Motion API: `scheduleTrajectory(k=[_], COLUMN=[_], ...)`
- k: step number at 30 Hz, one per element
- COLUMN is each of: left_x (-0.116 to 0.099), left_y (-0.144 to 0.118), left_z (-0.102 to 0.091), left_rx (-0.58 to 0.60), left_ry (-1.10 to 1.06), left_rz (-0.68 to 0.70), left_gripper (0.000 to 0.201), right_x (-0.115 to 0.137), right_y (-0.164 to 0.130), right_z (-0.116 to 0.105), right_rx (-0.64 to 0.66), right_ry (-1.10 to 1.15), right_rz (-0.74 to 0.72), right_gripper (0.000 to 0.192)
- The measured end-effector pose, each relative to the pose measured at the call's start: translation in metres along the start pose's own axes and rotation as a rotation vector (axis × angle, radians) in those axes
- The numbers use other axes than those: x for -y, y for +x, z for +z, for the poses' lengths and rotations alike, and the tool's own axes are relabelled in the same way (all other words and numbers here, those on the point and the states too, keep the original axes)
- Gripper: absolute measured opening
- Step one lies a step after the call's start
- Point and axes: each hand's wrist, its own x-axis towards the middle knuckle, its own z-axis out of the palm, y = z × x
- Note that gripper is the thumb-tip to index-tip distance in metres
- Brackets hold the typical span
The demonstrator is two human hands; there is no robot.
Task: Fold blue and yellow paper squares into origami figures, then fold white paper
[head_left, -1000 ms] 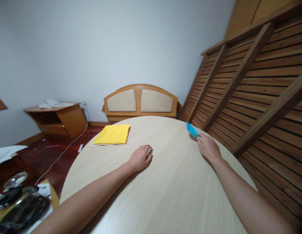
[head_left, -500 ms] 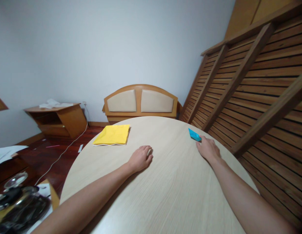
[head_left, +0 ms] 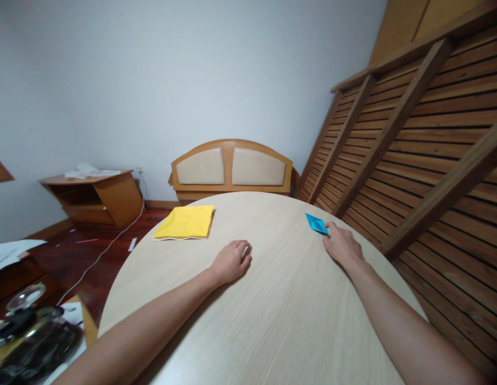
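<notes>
Paper [head_left: 315, 223] right of packet [head_left: 184, 222]

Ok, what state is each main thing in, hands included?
Blue paper: folded
Right hand: touching the blue paper's edge, grip unclear
Left hand: palm down on the table, fingers loosely curled
Yellow packet: flat, lightly creased
Cabinet: upper front open
Papers on cabinet: loosely heaped
White cord: slack
Slatted frame: tilted
Headboard: upright

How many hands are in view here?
2: the left hand on the table, right of the yellow packet; the right hand farther right, touching the blue paper.
</notes>
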Motion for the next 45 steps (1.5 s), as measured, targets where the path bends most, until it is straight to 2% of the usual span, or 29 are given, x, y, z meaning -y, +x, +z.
scheduleTrajectory(k=[5,10,22,28,31,34,37,39,41,45], left_x=[0.000,0.000,-0.001,0.000,-0.001,-0.002,0.000,0.008,0.022,0.065], left_y=[0.000,0.000,0.000,0.000,-0.001,0.000,0.002,0.005,0.007,0.008], left_z=[0.000,0.000,-0.001,-0.001,-0.001,-0.002,-0.009,-0.018,-0.030,-0.054], left_rx=[0.000,-0.002,-0.007,-0.007,-0.007,0.003,0.021,0.015,-0.049,-0.103], left_ry=[0.002,0.001,-0.018,-0.004,-0.012,-0.014,0.012,0.051,0.085,0.207], left_rz=[0.007,0.010,0.001,0.006,0.010,0.007,0.005,0.012,-0.019,-0.156], left_gripper=[0.032,0.032,0.029,0.030,0.029,0.029,0.031,0.030,0.029,0.035], right_x=[0.012,0.018,0.026,0.022,0.020,0.023,0.033,0.044,0.055,0.069], right_y=[-0.008,-0.010,-0.002,0.000,-0.002,-0.005,-0.011,-0.018,-0.026,-0.038], right_z=[-0.016,-0.016,-0.001,0.002,0.004,0.008,0.015,0.019,0.022,0.021], right_rx=[0.116,0.127,0.011,-0.018,-0.077,-0.136,-0.125,-0.020,0.097,0.251], right_ry=[-0.081,-0.131,-0.262,-0.203,-0.179,-0.156,-0.069,0.038,0.174,0.315], right_rz=[0.081,0.048,0.021,0.032,0.008,-0.093,-0.282,-0.429,-0.549,-0.693], right_gripper=[0.042,0.042,0.038,0.042,0.047,0.052,0.051,0.049,0.051,0.056])
